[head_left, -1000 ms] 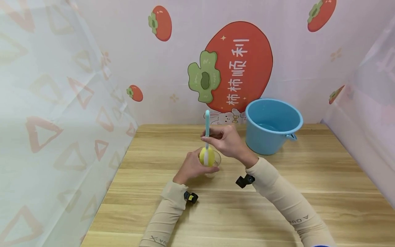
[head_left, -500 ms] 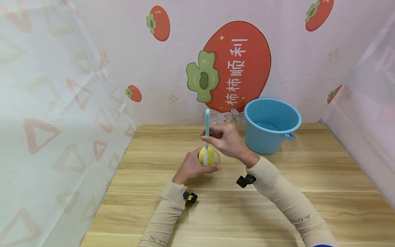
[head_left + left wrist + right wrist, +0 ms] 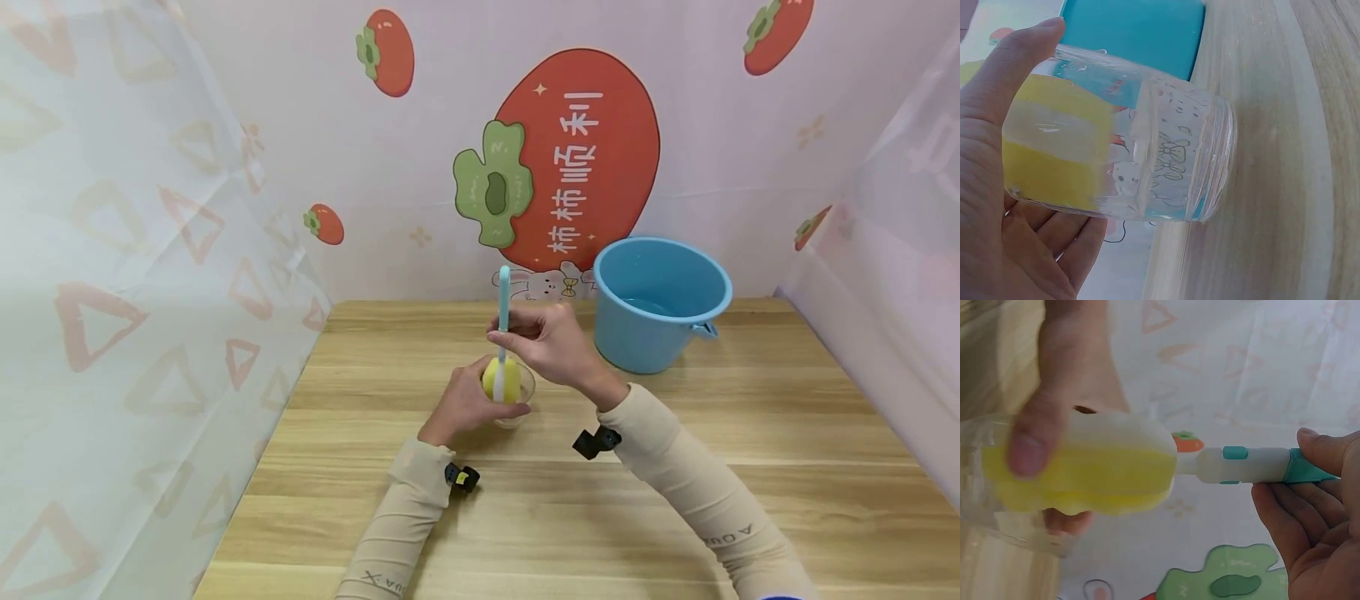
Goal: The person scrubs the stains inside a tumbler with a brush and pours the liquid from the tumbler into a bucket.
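Left hand (image 3: 468,402) in middle of head view, thumb and fingers wrapped round opposite sides of a clear cup (image 3: 1179,150). Right hand (image 3: 558,346), just above it in frame, pinches the teal handle (image 3: 504,298) of a sponge brush, thumb against fingers. Handle points to top of frame. Yellow-and-white sponge head (image 3: 1110,478) partly inside the cup, short of the base in left wrist view. Can't tell from here if cup touches the wooden table (image 3: 360,425). Blue bucket (image 3: 637,346) on table, right of center. Persimmon-print backdrop (image 3: 420,167) behind, upper frame.
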`<state>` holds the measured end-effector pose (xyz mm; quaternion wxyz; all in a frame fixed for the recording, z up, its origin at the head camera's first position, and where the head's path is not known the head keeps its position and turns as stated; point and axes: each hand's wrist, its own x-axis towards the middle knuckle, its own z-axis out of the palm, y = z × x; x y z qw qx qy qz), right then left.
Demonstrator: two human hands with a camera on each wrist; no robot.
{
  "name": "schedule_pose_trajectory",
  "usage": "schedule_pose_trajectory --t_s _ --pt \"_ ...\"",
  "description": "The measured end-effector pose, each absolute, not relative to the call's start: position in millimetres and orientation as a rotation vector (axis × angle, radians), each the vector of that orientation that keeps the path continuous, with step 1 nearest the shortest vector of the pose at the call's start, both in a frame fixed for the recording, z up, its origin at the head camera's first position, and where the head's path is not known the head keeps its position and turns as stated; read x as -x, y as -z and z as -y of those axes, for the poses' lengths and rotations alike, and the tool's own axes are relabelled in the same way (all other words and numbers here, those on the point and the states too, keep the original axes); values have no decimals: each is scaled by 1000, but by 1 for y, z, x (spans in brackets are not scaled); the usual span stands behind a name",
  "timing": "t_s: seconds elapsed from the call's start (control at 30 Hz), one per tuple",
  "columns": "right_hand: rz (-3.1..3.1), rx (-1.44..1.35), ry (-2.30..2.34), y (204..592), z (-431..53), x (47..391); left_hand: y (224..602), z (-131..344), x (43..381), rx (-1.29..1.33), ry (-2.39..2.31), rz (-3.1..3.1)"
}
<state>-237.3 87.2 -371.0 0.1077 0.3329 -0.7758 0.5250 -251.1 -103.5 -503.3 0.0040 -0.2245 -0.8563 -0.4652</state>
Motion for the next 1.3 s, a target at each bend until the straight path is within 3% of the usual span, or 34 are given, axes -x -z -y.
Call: schedule_pose_trajectory --t_s 0.33,0.77,1.3 --pt "2331 -966 -1582 402 -83 239 503 105 249 706 1473 2685" --pt "2271 -1006 -1501 346 -98 230 505 102 252 709 1467 2691" --pt "2366 -920 -1536 398 -94 236 503 104 250 690 1481 2706"
